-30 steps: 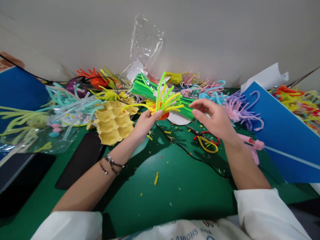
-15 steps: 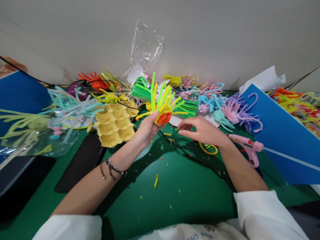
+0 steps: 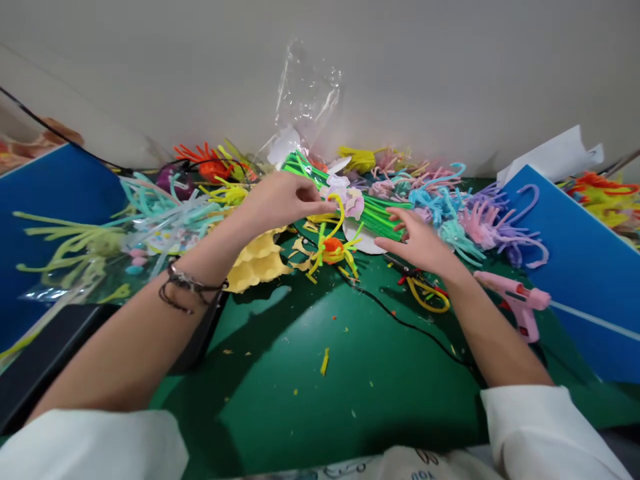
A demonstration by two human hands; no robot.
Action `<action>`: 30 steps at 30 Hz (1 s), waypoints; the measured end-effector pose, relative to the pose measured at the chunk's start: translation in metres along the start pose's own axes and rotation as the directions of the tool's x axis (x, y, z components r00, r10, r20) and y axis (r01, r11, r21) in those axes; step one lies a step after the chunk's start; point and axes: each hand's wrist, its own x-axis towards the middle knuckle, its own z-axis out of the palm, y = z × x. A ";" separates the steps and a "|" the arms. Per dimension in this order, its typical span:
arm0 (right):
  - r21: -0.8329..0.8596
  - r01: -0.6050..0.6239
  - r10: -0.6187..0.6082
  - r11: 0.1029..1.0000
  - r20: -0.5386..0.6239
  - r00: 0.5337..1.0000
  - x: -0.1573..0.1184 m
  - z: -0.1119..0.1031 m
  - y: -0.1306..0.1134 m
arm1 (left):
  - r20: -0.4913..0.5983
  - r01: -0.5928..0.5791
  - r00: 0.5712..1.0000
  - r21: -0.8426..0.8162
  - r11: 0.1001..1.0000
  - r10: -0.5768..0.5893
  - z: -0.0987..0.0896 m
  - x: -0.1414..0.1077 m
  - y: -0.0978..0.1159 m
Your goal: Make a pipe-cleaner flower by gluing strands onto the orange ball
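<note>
My left hand reaches over the egg carton, thumb and fingers pinched on a curved yellow strand of a pipe-cleaner flower. Its orange middle faces me and its yellow-green strands splay outward. Whether it hangs or rests on the table I cannot tell. My right hand is open and holds nothing, fingers apart, beside the bundle of green pipe cleaners. Pale pink-white crumpled pieces lie across that bundle. Part of the yellow egg carton is hidden under my left forearm.
A pink glue gun lies at the right, near yellow-handled scissors. A black cable crosses the green table. Pastel pipe-cleaner pieces line the wall. Blue boards stand on both sides. A dark flat device lies at left.
My left hand has moved up and forward, and the flower now sits lower, below its fingers instead of upright in its grip. My right hand's fingers have spread; the view has shifted slightly.
</note>
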 end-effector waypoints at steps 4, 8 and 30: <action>0.005 0.092 -0.092 0.996 0.118 0.989 -0.003 -0.006 -0.002 | -0.172 -0.424 0.864 0.259 0.868 0.474 0.002 -0.019 0.028; 0.093 0.147 -0.160 0.985 0.161 0.974 -0.010 -0.014 -0.015 | -0.213 -0.562 0.677 0.469 0.681 0.705 0.015 -0.034 0.046; 0.312 0.445 -0.409 0.839 -0.177 0.895 -0.050 -0.015 -0.063 | -0.218 -0.472 0.753 0.479 0.740 0.621 0.007 -0.050 0.079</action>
